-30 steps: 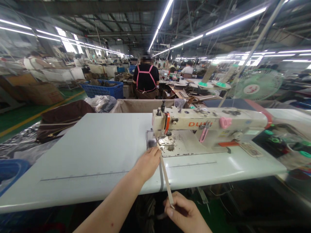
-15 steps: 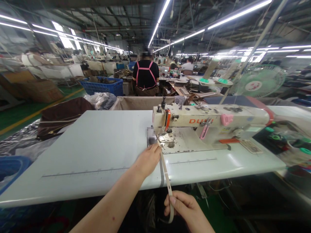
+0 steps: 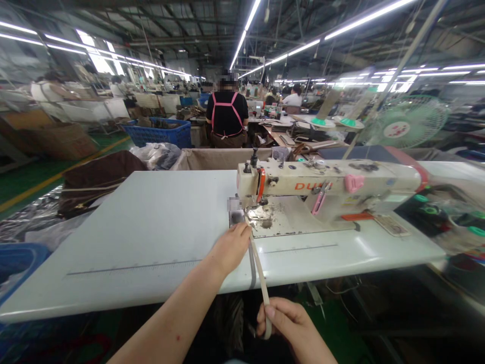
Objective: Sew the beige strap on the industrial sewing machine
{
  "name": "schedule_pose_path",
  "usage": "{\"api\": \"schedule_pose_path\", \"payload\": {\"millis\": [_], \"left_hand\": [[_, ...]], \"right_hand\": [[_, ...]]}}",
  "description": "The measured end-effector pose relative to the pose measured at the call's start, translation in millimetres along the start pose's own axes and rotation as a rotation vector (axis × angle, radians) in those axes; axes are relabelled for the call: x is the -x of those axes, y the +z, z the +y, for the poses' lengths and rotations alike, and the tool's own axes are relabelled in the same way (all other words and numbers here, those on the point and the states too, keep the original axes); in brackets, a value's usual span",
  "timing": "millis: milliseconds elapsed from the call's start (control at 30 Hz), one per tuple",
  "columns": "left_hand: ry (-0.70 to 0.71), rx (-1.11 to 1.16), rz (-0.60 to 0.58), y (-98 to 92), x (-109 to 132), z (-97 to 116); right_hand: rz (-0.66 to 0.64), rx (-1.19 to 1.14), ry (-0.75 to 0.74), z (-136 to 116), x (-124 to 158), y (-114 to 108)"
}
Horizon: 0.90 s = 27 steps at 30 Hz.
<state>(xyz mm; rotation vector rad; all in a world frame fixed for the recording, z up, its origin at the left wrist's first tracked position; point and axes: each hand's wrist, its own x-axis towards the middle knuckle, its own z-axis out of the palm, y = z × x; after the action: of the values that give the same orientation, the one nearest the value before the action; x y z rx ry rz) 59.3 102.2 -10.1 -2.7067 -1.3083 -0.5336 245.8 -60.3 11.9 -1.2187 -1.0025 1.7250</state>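
A narrow cream strap (image 3: 259, 268) runs from the presser foot area of the sewing machine (image 3: 329, 184) over the table's front edge. My left hand (image 3: 232, 246) rests on the table just before the needle plate. Its fingers are closed over the strap there, partly hiding it. Below the edge, my right hand (image 3: 282, 318) pinches the strap between thumb and fingers, and the strap curls under that hand. The strap looks taut and straight between both hands. A dark grey band (image 3: 252, 268) lies along the tabletop to its left.
The white table (image 3: 151, 222) carries a printed ruler line. Blue baskets (image 3: 159, 134) and a brown bag (image 3: 98, 179) are at the left. A fan (image 3: 409, 126) and thread cones (image 3: 326, 114) stand right. A co-worker (image 3: 227, 114) sits ahead, facing away.
The slot and pale cross line seen on the strap between my hands no longer show. The strap's loop under my right hand looks shorter. Both hands keep nearly the same places.
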Motion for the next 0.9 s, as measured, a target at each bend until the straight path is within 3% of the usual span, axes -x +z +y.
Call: {"api": "schedule_pose_path", "payload": {"millis": [333,600,733,900], "left_hand": [[0.081,-0.084,-0.036,1.6,0.5,-2.7],[0.06,-0.088,0.004,4.9,0.4,-3.2],[0.038,-0.058,0.009,10.3,0.8,-5.3],[0.043,-0.058,-0.005,9.8,0.8,-3.7]], "right_hand": [[-0.059,0.036,-0.01,8.9,-4.3,-5.9],[-0.071,0.044,-0.032,6.5,-2.9,-6.8],[-0.14,0.1,-0.077,10.3,-5.5,-9.4],[-0.136,0.181,-0.168,6.8,-4.4,-9.7]]}}
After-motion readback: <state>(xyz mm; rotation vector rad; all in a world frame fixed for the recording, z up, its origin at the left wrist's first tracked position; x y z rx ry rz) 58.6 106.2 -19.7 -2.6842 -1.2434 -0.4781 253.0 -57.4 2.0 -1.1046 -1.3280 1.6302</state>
